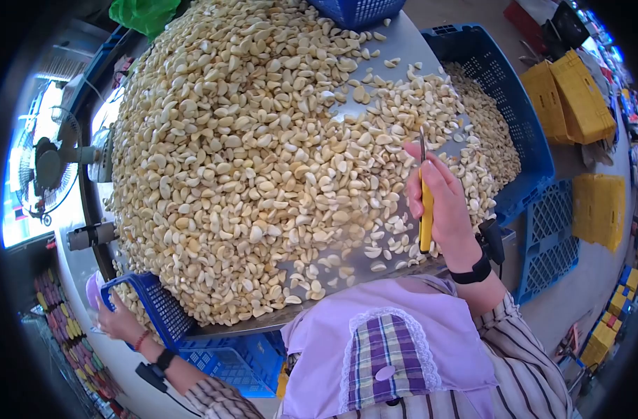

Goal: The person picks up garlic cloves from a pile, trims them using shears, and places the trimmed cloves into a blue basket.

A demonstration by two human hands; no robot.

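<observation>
My right hand (439,199) is closed around a small knife (425,209) with a yellow handle, its thin blade pointing away over the pile. Pale, split nut-like pieces (228,153) lie heaped on a metal table (347,262). At the lower left, my left hand (116,320) is at the outer side of a small blue basket (155,304) that holds more pieces. Its fingers are at the basket's rim, partly hidden, and their grip is unclear. A purple item (93,290) shows beside these fingers.
A large blue crate (535,150) with more pieces stands right of the table. Another blue basket (357,12) is at the table's far edge. A fan (50,164) stands left. Yellow crates (581,98) and a blue pallet (549,241) are on the right.
</observation>
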